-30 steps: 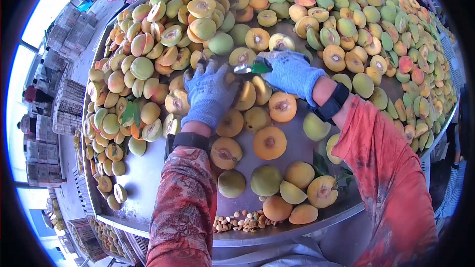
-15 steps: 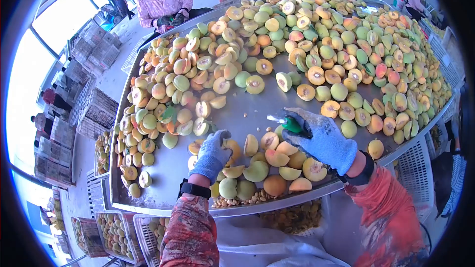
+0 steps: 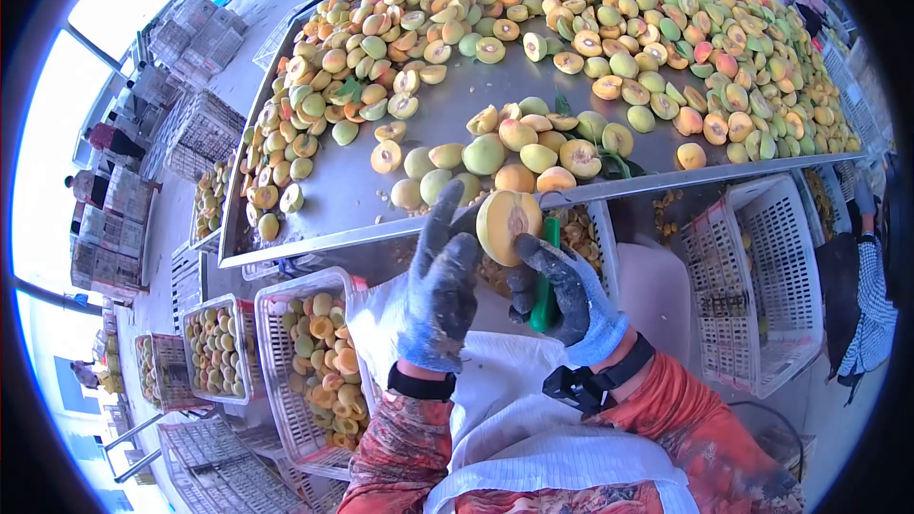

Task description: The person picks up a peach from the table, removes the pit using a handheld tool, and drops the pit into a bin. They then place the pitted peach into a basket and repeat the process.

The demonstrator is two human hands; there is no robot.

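A cut peach half (image 3: 508, 229), its brown hollow facing me, is between my hands just in front of the table edge. My right hand (image 3: 571, 300) is closed around a green-handled tool (image 3: 546, 290); the tool's working end is not clear. The right thumb presses the lower right side of the half. My left hand (image 3: 438, 295), in a blue glove with dark, soiled fingers, is on the half's left with fingers stretched up and apart. Whether it touches the fruit is hard to tell. Behind them, a cluster of peaches (image 3: 485, 154) lies at the table's near edge.
The metal table (image 3: 443, 119) carries a big heap of halved peaches (image 3: 657, 67). Crates of fruit (image 3: 324, 362) stand at lower left, and a white crate (image 3: 762, 286) is at right. Stacked crates (image 3: 200, 133) line the left. Other people are around the hall.
Both hands have drawn back from over the table towards my body. A peach half is now between them; the green-handled tool stays in my right hand. The view has tilted downward.
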